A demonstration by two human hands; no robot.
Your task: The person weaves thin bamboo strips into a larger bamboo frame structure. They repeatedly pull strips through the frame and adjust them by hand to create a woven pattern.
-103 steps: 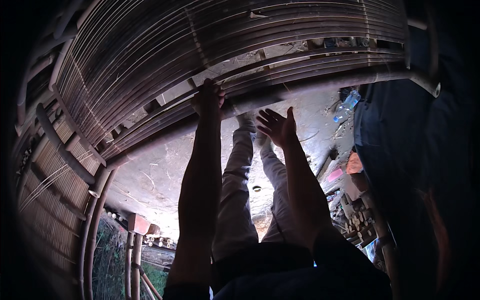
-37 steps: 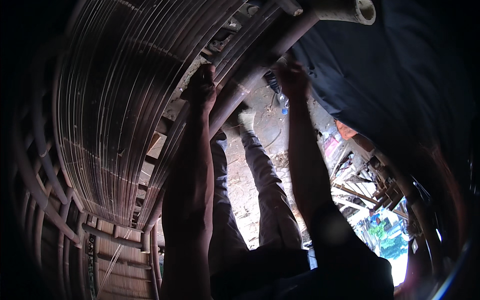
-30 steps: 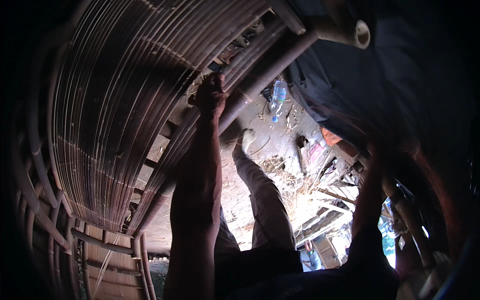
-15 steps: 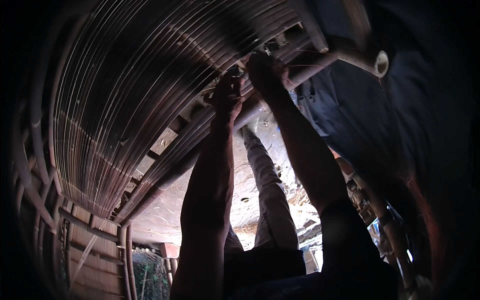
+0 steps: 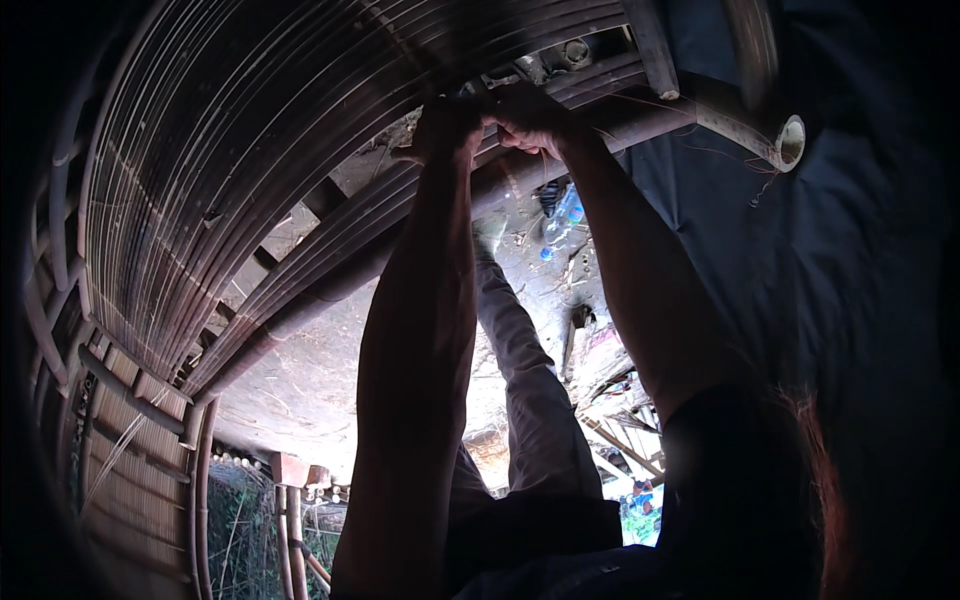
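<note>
Left hand point(image 5: 447, 125) and right hand point(image 5: 528, 115) raised, touching, both clenched on bamboo frame point(image 5: 330, 225).

The ground point(image 5: 300, 380) is pale, bare packed earth, sunlit and strewn with thin dry stalks and scraps. On it, beyond the person's outstretched leg, lies a clear plastic bottle point(image 5: 566, 208) with a blue cap end, beside dark bits of debris. Nearer, to the right of the leg, a heap of cut cane sticks and offcuts point(image 5: 610, 390) lies spread over the dirt. At the lower left a reddish brick point(image 5: 290, 468) sits on the ground next to upright cane poles and green weeds point(image 5: 240, 520).
</note>
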